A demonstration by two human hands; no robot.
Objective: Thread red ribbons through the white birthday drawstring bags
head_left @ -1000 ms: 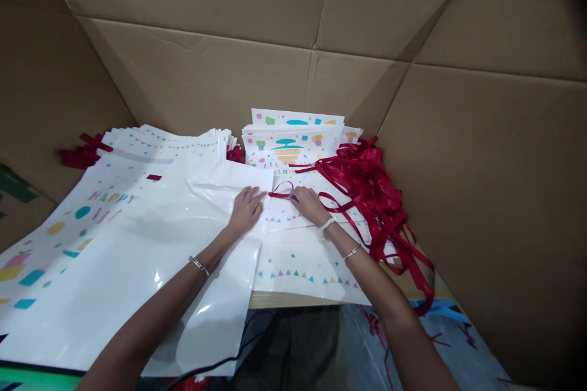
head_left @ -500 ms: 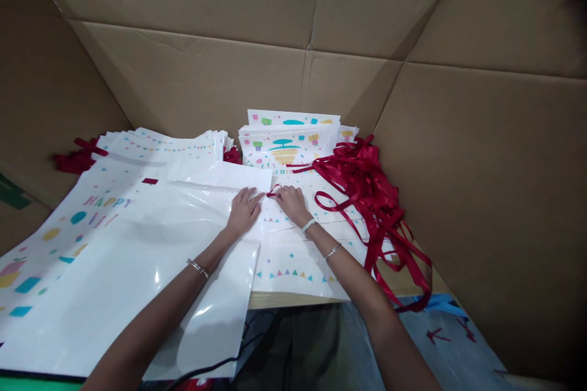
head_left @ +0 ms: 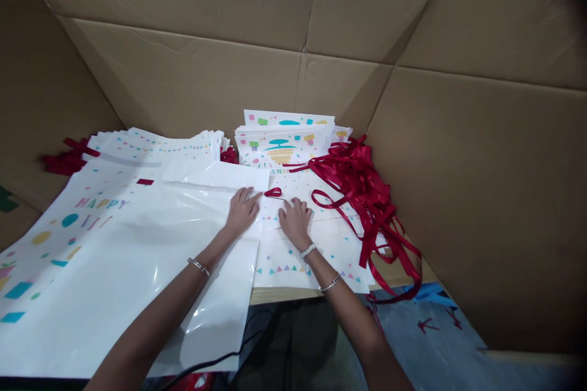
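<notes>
My left hand (head_left: 243, 211) lies with fingers stretched out on the right edge of a large white glossy bag or sheet (head_left: 183, 238) with a coloured party print. Just beyond its index fingertip, a small loop of red ribbon (head_left: 274, 192) sticks out at that edge. My right hand (head_left: 297, 220) is below and right of the loop, fingers curled. A thin, dark, needle-like thing (head_left: 276, 198) runs from the loop to its fingertips; the rest of it is hidden. Under this hand lie more white printed sheets (head_left: 316, 266). A short red ribbon piece (head_left: 145, 182) shows on the left sheet.
A tangled heap of red ribbon (head_left: 362, 183) lies to the right and hangs over the table edge (head_left: 284, 295). Printed sheets (head_left: 284, 140) are stacked at the back. Cardboard walls (head_left: 192, 67) enclose the table. A black cable (head_left: 215, 359) passes in front.
My right hand has let go of the red ribbon loop and moved down and right, leaving the loop in plain view. My left hand stays on the sheet. The view has shifted slightly.
</notes>
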